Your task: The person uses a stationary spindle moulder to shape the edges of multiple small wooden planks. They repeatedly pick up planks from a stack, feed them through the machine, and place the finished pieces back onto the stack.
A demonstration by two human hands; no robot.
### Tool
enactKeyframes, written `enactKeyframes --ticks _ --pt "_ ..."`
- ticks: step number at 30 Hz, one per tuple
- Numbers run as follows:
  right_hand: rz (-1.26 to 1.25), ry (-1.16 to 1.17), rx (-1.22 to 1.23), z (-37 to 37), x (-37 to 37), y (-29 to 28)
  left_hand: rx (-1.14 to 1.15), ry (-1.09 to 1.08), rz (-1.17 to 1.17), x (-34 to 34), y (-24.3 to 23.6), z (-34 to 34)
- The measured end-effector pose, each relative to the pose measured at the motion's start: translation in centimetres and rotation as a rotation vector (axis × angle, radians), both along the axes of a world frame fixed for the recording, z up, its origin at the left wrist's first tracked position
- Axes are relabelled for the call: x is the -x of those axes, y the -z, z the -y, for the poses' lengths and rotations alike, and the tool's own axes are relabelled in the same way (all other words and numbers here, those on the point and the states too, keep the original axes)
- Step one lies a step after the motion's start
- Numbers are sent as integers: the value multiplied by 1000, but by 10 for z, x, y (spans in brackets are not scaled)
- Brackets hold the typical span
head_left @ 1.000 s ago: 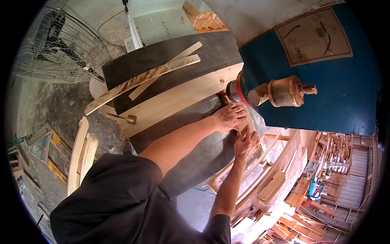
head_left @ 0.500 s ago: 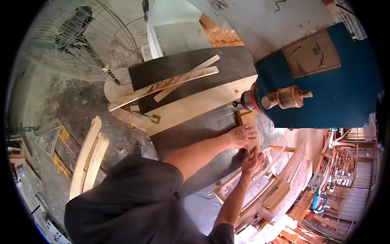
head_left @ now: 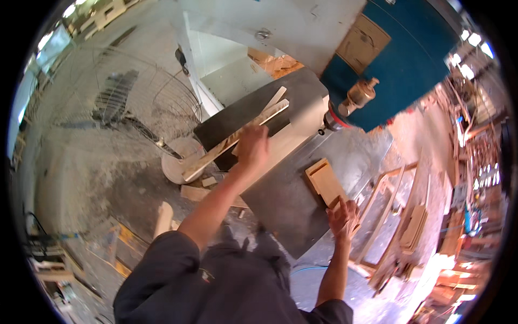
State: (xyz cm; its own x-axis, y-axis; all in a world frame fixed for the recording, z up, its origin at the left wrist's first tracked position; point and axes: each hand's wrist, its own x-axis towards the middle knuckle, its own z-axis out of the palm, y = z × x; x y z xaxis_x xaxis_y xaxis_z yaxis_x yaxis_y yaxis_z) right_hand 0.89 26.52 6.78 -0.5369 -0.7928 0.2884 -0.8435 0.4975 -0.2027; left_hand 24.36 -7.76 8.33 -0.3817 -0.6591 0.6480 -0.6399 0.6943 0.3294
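Observation:
A short wooden board (head_left: 327, 181) with a raised strip across its far end lies on the dark metal machine table (head_left: 280, 205). My right hand (head_left: 343, 218) grips the board's near end, its fingers bent over that edge. Up and to the left, my left hand (head_left: 252, 146) hovers over or rests at two crossed wooden strips (head_left: 216, 156); motion blurs its fingers, so contact is unclear. A long pale wooden fence (head_left: 286, 143) runs beside that hand. Past its far end sits a round tool head with a red ring (head_left: 335, 120).
A blue machine housing (head_left: 415, 59) stands at the far right. A caged fan (head_left: 129, 102) stands on the left, its round base (head_left: 183, 161) near the table. Right of the table are a wooden frame (head_left: 372, 216) and stacked boards (head_left: 414, 229). A blue hose (head_left: 307, 268) lies below.
My left hand has left the short board and moved left to the wooden strips. My right hand stays at the board's near end. The whole view has turned and shifted.

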Motion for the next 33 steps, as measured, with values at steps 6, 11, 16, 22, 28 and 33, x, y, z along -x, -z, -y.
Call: enactKeyframes --ticks 6,11,16,22,28,33 --pt "35 20 43 2 -43 0 -357 -32 325 -36 32 74" --pt "0 47 99 -5 -40 6 -307 -19 350 -30 -4 64" --pt "11 46 153 -8 -40 13 -214 112 309 -48 -49 32" --pt "-3 44 145 -8 -43 11 -207 248 417 -70 -48 -33" --pt "-7 46 91 10 -49 14 -152 347 469 -38 -7 -83" --pt "35 49 74 37 -55 13 -131 274 406 -9 23 -77"
